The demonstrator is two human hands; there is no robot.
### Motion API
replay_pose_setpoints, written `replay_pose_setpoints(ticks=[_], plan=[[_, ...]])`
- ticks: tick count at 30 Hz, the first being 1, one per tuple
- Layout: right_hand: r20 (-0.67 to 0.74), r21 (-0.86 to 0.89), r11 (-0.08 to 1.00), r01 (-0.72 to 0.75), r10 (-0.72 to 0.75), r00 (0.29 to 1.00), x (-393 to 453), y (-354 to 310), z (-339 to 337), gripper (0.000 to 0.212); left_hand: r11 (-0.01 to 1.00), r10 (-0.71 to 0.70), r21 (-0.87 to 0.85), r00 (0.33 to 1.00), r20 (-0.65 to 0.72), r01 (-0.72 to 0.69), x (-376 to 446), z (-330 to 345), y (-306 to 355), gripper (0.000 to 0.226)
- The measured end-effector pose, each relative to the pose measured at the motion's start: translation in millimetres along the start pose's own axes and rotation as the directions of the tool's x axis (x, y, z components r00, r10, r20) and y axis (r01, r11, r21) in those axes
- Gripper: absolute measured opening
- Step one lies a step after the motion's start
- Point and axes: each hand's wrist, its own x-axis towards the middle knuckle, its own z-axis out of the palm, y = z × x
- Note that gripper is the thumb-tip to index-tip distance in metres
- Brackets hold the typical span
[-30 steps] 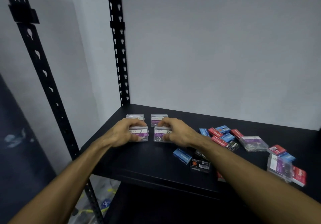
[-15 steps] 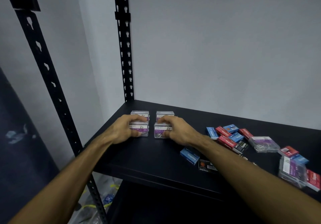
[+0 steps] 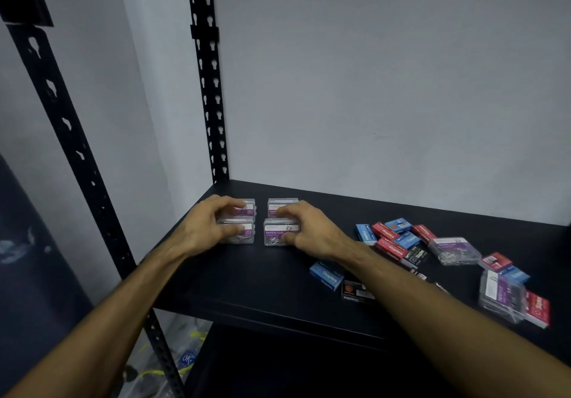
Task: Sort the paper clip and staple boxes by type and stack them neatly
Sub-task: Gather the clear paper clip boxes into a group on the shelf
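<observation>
Clear paper clip boxes with purple labels stand in a two-by-two group at the shelf's back left. My left hand (image 3: 213, 227) grips the front left box (image 3: 245, 233), fingers curled over its top. My right hand (image 3: 306, 231) grips the front right box (image 3: 276, 233). Behind them stand the rear left box (image 3: 248, 207) and the rear right box (image 3: 277, 206). To the right lies a jumble of red and blue staple boxes (image 3: 392, 237), with a loose paper clip box (image 3: 457, 249) among them.
The black shelf (image 3: 247, 280) has black slotted uprights (image 3: 210, 88) at its left. A blue staple box (image 3: 327, 275) and a black one (image 3: 355, 292) lie under my right forearm. More paper clip boxes (image 3: 502, 295) and a red staple box (image 3: 537, 308) sit far right.
Both hands have stayed on the two front paper clip boxes, which shifted slightly back toward the rear pair. The view has tilted, so everything sits a little higher in the frame.
</observation>
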Motion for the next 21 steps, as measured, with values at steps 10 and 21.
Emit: replay_pose_setpoints(ticks=[10, 21], plan=[[-0.089, -0.057, 0.998, -0.035, 0.03, 0.996, -40, 18, -45, 0.042, 0.988, 0.125, -0.079, 0.984, -0.131, -0.136, 13, 19, 59, 0.025], [-0.216, -0.093, 0.97, -0.224, 0.2, 0.956, -129, 76, -114, 0.032, 0.953, 0.261, -0.177, 0.962, 0.078, -0.245, 34, 125, 156, 0.022]])
